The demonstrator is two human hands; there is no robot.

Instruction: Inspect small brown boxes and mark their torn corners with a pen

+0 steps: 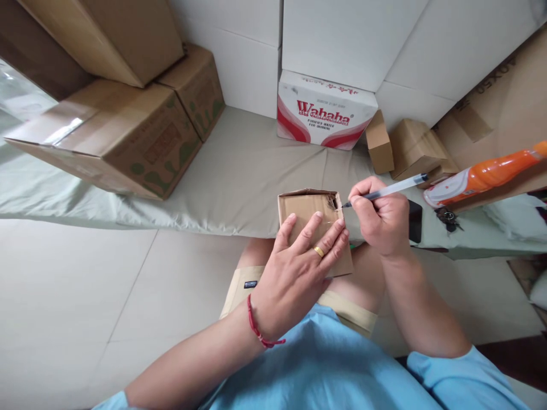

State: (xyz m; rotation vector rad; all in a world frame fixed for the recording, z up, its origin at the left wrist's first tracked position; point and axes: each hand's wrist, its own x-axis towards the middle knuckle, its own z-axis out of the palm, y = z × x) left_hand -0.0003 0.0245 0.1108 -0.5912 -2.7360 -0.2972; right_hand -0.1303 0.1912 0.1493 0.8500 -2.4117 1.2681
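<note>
We lay our left hand (pixel 299 267) flat on the small cardboard box (pixel 305 206) with the fingers spread and straight. This pins the box on our knees at the edge of the sheeted bed (pixel 239 182). Our right hand (pixel 380 222) curls its fingers tight around a pen (pixel 395 187), whose tip meets the box's torn upper right corner. Bare floor lies to the left. A black phone (pixel 414 222) and an orange bottle (pixel 482 176) crowd the right.

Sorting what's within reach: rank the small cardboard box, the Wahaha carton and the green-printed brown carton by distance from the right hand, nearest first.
1. small cardboard box: just left of the right hand, on the lap.
2. Wahaha carton: ahead, at the back of the bed.
3. green-printed brown carton: far left.
</note>
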